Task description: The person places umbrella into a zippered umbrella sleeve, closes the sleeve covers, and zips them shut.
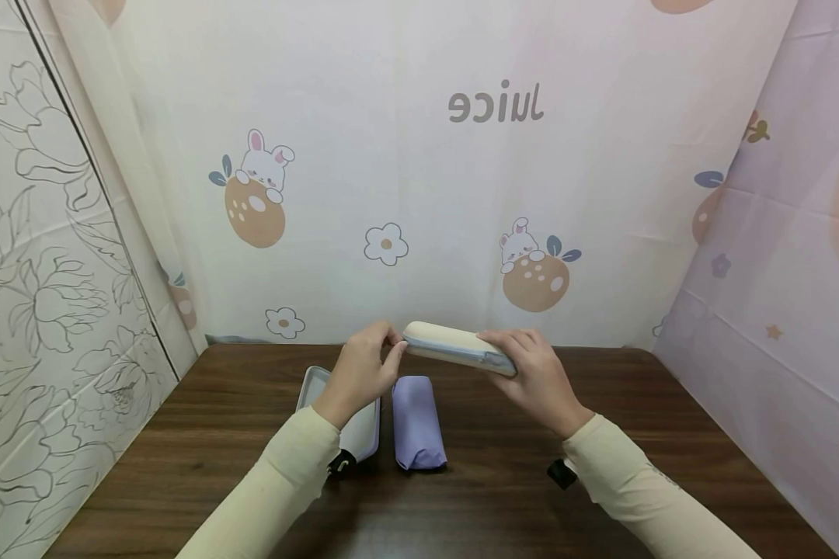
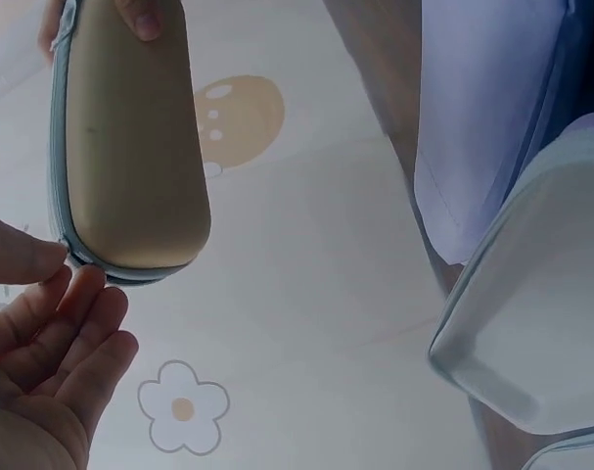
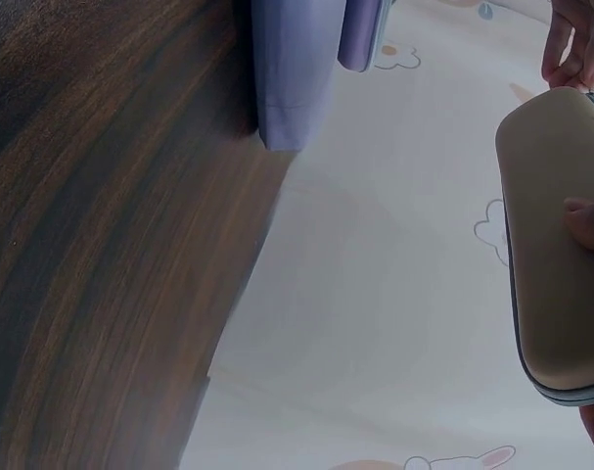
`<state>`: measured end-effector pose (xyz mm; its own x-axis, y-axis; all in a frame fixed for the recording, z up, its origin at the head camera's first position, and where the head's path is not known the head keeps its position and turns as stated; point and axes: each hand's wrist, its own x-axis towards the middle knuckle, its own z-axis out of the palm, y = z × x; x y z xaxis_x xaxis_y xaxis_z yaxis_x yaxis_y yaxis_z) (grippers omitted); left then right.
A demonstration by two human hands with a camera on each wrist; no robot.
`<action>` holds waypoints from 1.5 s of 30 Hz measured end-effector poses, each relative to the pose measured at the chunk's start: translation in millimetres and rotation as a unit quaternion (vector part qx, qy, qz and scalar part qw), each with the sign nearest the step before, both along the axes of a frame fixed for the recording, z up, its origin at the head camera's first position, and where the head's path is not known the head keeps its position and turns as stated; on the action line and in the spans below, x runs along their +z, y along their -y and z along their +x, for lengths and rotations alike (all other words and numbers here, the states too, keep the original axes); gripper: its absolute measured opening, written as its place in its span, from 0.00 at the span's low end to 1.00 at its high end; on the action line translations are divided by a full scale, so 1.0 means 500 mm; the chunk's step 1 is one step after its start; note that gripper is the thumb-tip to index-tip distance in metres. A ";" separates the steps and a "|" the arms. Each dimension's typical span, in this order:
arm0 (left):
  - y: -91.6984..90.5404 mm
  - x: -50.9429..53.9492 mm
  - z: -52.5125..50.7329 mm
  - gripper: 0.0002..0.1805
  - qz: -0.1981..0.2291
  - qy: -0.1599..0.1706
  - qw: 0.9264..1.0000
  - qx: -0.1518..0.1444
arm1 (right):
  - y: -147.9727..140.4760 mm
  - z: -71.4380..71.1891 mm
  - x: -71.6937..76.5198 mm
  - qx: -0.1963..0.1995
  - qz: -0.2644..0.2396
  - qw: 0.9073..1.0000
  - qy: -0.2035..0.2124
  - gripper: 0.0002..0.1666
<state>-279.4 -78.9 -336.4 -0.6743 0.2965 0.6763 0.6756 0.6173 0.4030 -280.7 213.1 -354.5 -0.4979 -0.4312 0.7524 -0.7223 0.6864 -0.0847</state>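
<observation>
A cream zippered hard case [image 1: 443, 337] with a grey-blue zipper band is held up above the table, tilted slightly down to the right. My right hand [image 1: 537, 382] grips its right end, the thumb lying across the cream shell [image 3: 546, 284] in the right wrist view. At the other end, my left hand [image 1: 365, 369] pinches the zipper edge between thumb and index finger. The left wrist view shows that pinch at the corner of the case [image 2: 135, 157], the other fingers loosely bent. Whatever small zipper pull is there is hidden by the fingertips.
A purple wrapped bundle [image 1: 417, 423] lies on the dark wooden table [image 1: 489, 497] below the case. Left of it, partly behind my left hand, sits an open case [image 1: 315, 382] with a pale interior and purple outside. Printed curtain [image 1: 419, 171] closes off the back.
</observation>
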 end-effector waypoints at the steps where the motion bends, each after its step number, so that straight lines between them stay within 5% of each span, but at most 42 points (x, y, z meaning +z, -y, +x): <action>1: 0.001 0.000 -0.001 0.04 0.002 0.003 1.000 -0.001 | 0.000 0.000 0.001 0.000 0.000 1.000 0.000 0.40; 27: 0.019 -0.002 -0.011 0.06 0.077 0.049 0.996 -0.021 | -0.006 -0.001 0.006 0.015 -0.025 0.999 0.021 0.41; 45: 0.024 0.007 -0.012 0.04 0.128 0.150 0.980 -0.038 | -0.009 -0.001 0.002 0.033 -0.065 0.996 0.053 0.38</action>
